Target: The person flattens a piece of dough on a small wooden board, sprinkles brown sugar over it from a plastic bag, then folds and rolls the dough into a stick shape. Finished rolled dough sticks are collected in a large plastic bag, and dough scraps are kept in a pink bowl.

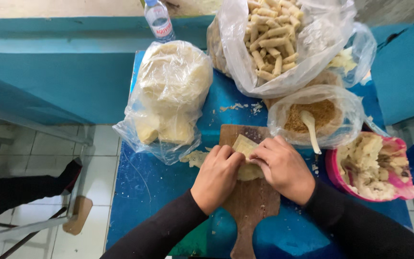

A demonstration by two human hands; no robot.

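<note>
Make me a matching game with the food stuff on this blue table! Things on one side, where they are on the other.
Things:
1. white spoon
2. rolled sticks
3. thin wrapper sheet
4. water bottle

Places:
A. on the wooden board, under both hands
B. at the table's far edge, left of the bags
C. in the bag of brown crumbs
D. in the big clear bag at the back

Pairs: 1-C, 2-D, 3-A, 4-B

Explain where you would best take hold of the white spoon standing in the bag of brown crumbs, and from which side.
Grip the white spoon by its handle, which sticks out over the rim of the crumb bag toward the person. Come from the near side, probably with the right hand, since the bowl end lies buried in the crumbs.
</note>
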